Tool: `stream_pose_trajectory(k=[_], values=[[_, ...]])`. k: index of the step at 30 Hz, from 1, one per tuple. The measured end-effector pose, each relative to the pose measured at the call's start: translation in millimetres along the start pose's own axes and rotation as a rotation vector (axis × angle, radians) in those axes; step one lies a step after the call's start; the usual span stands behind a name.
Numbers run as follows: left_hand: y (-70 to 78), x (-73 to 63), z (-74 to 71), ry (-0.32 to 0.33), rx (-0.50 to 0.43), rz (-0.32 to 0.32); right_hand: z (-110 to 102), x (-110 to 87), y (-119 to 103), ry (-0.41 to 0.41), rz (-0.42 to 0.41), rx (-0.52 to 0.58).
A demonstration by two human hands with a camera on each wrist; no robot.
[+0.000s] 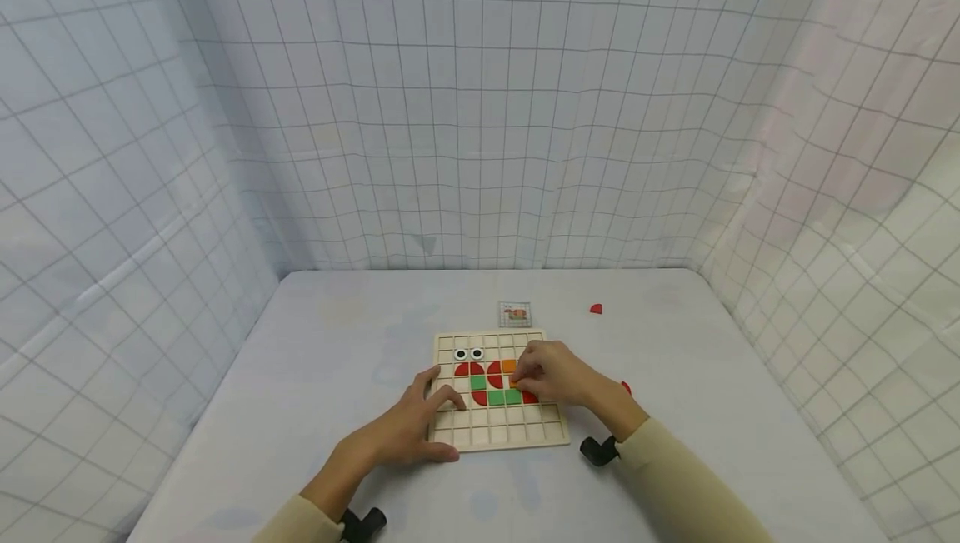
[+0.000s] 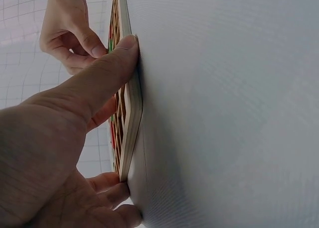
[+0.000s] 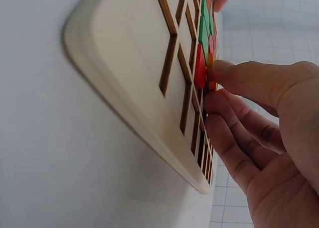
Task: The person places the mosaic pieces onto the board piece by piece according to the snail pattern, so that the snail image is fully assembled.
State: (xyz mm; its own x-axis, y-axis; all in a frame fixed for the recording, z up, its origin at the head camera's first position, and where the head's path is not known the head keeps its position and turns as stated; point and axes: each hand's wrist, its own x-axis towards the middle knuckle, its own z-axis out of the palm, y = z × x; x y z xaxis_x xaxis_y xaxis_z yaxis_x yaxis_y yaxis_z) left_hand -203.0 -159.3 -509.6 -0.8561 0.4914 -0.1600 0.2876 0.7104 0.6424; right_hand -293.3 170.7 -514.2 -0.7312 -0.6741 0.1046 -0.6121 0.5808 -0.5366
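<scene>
A light wooden grid board [image 1: 498, 436] lies on the table, with red quarter-circle, green and orange tiles and two round eye pieces [image 1: 468, 354] set in its cells. My right hand [image 1: 551, 372] pinches an orange tile [image 3: 211, 63] between thumb and fingers at the board's surface, beside a red quarter-circle tile [image 3: 200, 67]. One orange square [image 1: 509, 366] sits just behind those fingertips. My left hand [image 1: 408, 425] spreads over the board's left front corner. Its thumb [image 2: 107, 71] lies along the front edge, one finger reaches onto the grid and others touch the left edge.
Behind the board lies a small picture card [image 1: 515, 315] showing a coloured tile pattern. A loose red quarter-circle piece [image 1: 596, 309] is at the back right, and another red piece [image 1: 626, 388] shows partly behind the right wrist. White gridded cloth [image 1: 480, 110] hangs around the table.
</scene>
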Motion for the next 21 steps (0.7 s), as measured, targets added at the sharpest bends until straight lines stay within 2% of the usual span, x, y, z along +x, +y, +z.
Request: stream_pose_trajectory(k=[11,21], values=[[-2.4,0.4,-0.1,-0.004,0.008,-0.007,6.4,4.8,0.1,0.026,-0.019,-0.046],[-0.2,-0.4,-1.5,-0.008,0.01,-0.007,7.0,8.3,-2.7,0.006,-0.001,-0.047]])
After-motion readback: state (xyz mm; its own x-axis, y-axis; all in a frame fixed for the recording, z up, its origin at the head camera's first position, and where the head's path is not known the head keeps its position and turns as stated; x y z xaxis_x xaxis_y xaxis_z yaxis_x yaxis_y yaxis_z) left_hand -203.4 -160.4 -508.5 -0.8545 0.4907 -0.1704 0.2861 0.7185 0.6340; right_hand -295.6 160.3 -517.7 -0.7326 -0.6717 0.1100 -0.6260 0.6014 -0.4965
